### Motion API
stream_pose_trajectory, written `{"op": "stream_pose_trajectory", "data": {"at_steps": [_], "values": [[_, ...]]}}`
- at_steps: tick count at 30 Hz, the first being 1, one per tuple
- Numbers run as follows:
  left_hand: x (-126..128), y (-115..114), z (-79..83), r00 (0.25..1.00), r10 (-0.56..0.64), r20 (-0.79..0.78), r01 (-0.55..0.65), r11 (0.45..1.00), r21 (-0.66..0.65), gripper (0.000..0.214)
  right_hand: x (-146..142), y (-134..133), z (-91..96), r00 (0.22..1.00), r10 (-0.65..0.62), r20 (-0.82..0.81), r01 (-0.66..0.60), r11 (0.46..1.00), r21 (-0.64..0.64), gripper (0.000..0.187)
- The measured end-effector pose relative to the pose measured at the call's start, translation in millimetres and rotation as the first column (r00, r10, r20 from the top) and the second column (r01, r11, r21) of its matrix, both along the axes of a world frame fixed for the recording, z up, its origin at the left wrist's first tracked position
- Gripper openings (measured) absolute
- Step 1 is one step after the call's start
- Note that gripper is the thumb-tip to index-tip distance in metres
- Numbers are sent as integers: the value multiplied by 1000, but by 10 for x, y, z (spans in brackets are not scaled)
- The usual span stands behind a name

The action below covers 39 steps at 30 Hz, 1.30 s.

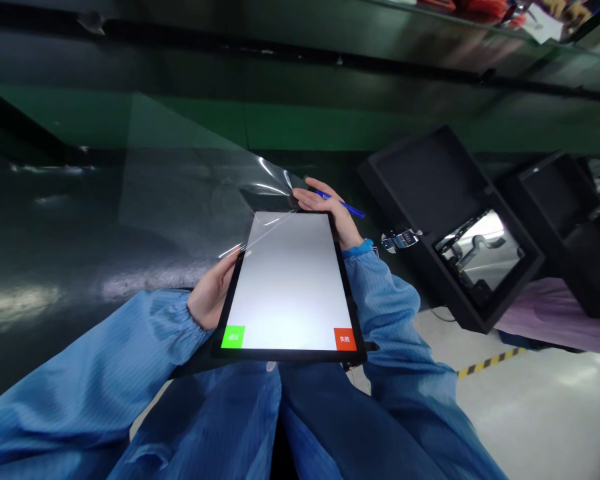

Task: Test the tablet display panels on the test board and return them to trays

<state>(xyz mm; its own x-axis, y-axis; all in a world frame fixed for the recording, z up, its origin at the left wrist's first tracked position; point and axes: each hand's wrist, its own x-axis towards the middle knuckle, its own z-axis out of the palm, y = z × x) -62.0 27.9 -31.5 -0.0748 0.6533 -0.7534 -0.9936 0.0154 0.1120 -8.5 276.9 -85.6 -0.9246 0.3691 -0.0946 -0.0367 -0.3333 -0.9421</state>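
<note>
A tablet (pixel 293 287) with a lit white screen lies in front of me, a green block in its lower left corner and a red one in its lower right. Over its far end stretches a large clear plastic film (pixel 190 167), raised and bent. My left hand (pixel 215 287) is closed at the tablet's left edge, its fingertips on the near edge of the film. At the far right corner, my right hand (pixel 333 210) grips the film's bent edge, fingers closed. A blue pen (pixel 347 205) is tucked in that hand. The undersides of both hands are hidden.
To the right, an open black tray (pixel 430 180) holds a device part with a shiny panel (pixel 480 250). A small metallic object (pixel 400 239) lies beside it. Further right is another black tray (pixel 555 180), near a purple sleeve (pixel 555 310). A raised ledge (pixel 305 67) runs along the back.
</note>
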Motion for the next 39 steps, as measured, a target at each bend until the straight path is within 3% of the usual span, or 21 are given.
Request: {"op": "stream_pose_trajectory", "data": {"at_steps": [7, 10, 13, 15, 18, 21, 22, 24, 25, 27, 28, 29, 31, 33, 36, 39], "values": [[-2, 8, -4, 1000, 12, -17, -13, 1000, -25, 56, 11, -15, 51, 1000, 25, -7, -25, 999, -31, 52], [2, 16, -4, 996, -25, -84, 18, 996, -89, 54, 38, 22, 116, 1000, 13, -17, -12, 998, 60, 56], [17, 18, -21, 988, -67, -142, 53, 994, -99, 53, 57, 102, 161, 987, -133, -88, 150, 963, 224, 60], [25, 20, -44, 979, -72, -191, 59, 996, -71, 53, 76, 160, 199, 960, -233, -153, 271, 909, 317, 60], [20, 26, -84, 961, -52, -271, 33, 997, -74, 52, 165, 192, 342, 875, -348, -336, 457, 822, 339, 43], [-3, 23, -132, 957, -46, -285, 27, 997, -72, 56, 354, 71, 622, 754, -415, -510, 634, 662, 399, 19], [-10, 19, -149, 958, -42, -285, 30, 998, -46, 57, 426, -7, 729, 752, -388, -533, 643, 611, 462, 15], [-17, 7, -181, 957, -28, -288, 35, 999, 17, 58, 553, -195, 919, 852, -217, -476, 510, 546, 664, 18], [-16, 2, -192, 957, -24, -288, 39, 998, 48, 58, 596, -295, 987, 928, -60, -369, 350, 482, 803, 28], [-7, -6, -198, 958, -19, -287, 47, 995, 92, 60, 635, -479, 1046, 978, 193, -82, 28, 269, 963, 59], [0, -8, -193, 958, -17, -286, 48, 994, 102, 60, 635, -555, 1035, 964, 261, 50, -96, 167, 981, 74], [6, -9, -184, 958, -12, -286, 44, 994, 105, 60, 630, -618, 1001, 947, 289, 139, -175, 102, 979, 84], [14, -10, -159, 960, 5, -282, 23, 995, 96, 58, 629, -707, 882, 929, 295, 224, -254, 65, 965, 86], [13, -11, -136, 963, 36, -267, -12, 996, 91, 56, 668, -759, 734, 933, 283, 222, -250, 66, 966, 70], [0, -6, -115, 967, 74, -242, -50, 994, 102, 55, 799, -791, 550, 967, 239, 92, -107, 54, 993, 25], [-15, 9, -90, 968, 74, -239, -66, 997, 44, 54, 942, -797, 521, 983, 177, -52, 51, 12, 999, 17]]}}
